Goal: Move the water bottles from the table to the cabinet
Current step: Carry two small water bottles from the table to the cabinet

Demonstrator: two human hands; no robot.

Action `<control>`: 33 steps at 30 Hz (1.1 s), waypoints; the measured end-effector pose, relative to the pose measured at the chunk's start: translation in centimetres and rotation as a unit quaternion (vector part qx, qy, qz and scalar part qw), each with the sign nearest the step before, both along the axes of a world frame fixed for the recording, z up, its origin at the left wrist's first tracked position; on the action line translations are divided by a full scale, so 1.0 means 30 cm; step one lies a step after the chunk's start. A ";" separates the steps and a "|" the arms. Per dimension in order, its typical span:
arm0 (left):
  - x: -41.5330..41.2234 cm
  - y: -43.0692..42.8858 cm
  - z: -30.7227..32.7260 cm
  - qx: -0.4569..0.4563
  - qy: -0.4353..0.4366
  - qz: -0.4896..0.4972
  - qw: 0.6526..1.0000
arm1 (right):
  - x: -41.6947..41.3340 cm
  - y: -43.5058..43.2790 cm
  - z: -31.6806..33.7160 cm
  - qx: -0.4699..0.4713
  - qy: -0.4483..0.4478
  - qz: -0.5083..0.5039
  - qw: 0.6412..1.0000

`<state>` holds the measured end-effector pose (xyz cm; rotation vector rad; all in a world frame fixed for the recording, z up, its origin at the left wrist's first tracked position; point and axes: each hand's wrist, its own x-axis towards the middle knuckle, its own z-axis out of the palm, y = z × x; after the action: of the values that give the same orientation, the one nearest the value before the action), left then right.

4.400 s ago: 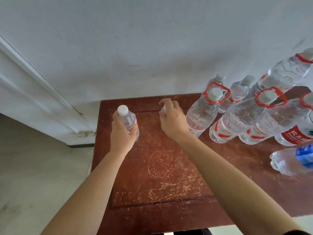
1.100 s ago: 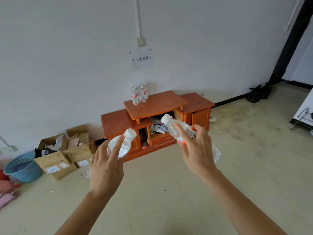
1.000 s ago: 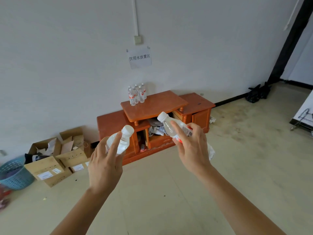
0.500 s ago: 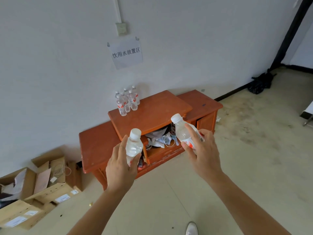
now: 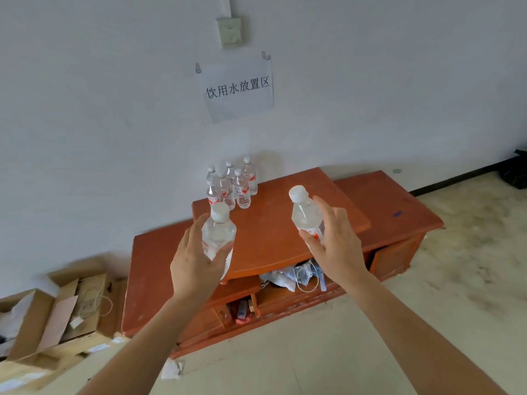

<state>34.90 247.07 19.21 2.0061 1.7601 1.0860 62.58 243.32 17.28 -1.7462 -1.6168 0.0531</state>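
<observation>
The cabinet is a glossy orange-red wood, with a small dark blue mark on its right-hand top. The bottle in the left hand is clear with a white cap and a trace of red on its label; the bottle in the right hand matches it, white cap, red and white label. The cluster of bottles at the back is clear, white-capped, red-labelled. The paper sign is white with black characters on a pale wall. The cardboard boxes are plain brown, and the floor is mottled beige.
</observation>
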 end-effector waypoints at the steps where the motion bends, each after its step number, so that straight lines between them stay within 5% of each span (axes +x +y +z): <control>1: 0.002 0.068 -0.017 -0.009 0.000 -0.002 1.000 | 0.005 0.074 -0.014 -0.004 0.008 0.009 1.000; 16: 0.006 1.088 -0.405 -0.188 -0.054 -0.037 0.980 | -0.017 1.019 -0.316 -0.158 0.082 -0.058 0.982; 26: 0.159 1.408 -0.650 -0.293 -0.153 0.089 0.940 | 0.055 1.407 -0.550 -0.222 0.139 -0.044 0.964; 33: 0.275 1.530 -0.770 -0.315 -0.144 0.146 0.927 | 0.068 1.677 -0.692 -0.238 0.184 -0.021 0.954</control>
<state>43.16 292.96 -3.90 1.1713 1.9516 0.7035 64.63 293.64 -3.50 -1.9742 -1.3589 0.7593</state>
